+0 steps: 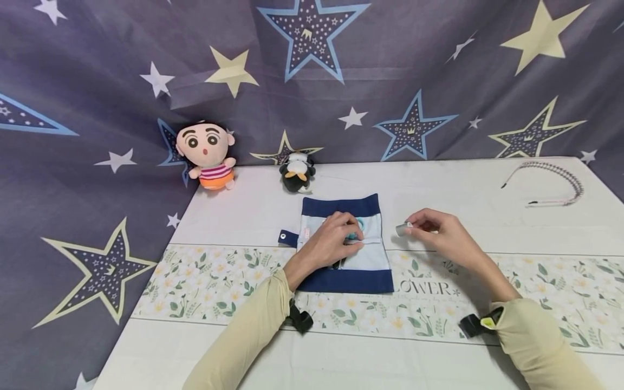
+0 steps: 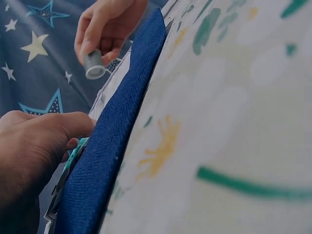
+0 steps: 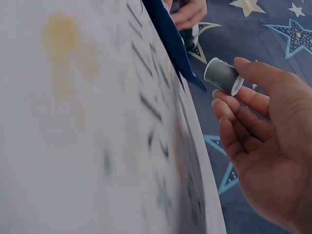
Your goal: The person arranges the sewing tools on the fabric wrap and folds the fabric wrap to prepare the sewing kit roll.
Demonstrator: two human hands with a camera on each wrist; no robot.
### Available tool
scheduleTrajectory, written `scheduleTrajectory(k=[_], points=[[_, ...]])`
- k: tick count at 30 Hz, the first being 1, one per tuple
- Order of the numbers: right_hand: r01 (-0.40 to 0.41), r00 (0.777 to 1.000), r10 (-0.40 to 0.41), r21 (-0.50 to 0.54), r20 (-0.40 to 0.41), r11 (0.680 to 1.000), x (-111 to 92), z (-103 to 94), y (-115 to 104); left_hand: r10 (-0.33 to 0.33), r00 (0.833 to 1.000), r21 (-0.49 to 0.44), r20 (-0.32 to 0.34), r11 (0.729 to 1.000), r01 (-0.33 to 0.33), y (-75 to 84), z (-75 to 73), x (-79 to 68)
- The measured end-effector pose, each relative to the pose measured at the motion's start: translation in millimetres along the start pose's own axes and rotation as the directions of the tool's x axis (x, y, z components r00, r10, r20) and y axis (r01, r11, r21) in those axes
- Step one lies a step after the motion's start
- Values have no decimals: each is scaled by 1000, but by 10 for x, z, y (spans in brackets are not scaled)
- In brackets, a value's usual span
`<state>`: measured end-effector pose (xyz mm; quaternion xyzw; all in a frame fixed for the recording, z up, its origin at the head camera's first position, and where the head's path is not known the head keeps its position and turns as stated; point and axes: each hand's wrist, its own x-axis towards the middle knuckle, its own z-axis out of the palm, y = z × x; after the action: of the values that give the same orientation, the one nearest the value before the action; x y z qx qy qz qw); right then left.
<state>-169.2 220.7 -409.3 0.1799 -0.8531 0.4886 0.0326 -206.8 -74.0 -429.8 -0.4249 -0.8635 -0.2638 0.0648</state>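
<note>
A spool of grey-green thread (image 3: 223, 76) with white rims is pinched between the thumb and fingertips of my right hand (image 1: 439, 233), just right of an unfolded fabric pouch (image 1: 348, 281). The pouch has navy bands at both ends, a pale blue lining and a snap tab (image 1: 288, 238) on its left. My left hand (image 1: 332, 241) lies over the lining, its bent fingers and thumb pinching at the pocket edge across the middle. A teal ring-shaped handle (image 1: 361, 222) shows beside those fingers. Part of a dark item (image 1: 338, 264) peeks out below the hand, mostly hidden.
At the back left sits a plush doll (image 1: 210, 156) in a striped shirt, with a small penguin plush (image 1: 297, 172) to its right. A headband (image 1: 570, 179) lies at the back right. A starred curtain (image 1: 312, 108) hangs behind the table (image 1: 351, 357).
</note>
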Motion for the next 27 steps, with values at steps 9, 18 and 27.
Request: scheduleTrajectory(k=[9, 18, 27], points=[[20, 998, -22, 41, 55, 999, 211, 200, -35, -4, 1000, 11, -5, 1000, 4, -2, -6, 2], [11, 996, -16, 59, 91, 998, 334, 334, -31, -29, 1000, 5, 9, 1000, 29, -2, -7, -5], [-1, 993, -4, 50, 119, 999, 393, 393, -54, -24, 1000, -6, -1, 1000, 24, 2, 0, 0]])
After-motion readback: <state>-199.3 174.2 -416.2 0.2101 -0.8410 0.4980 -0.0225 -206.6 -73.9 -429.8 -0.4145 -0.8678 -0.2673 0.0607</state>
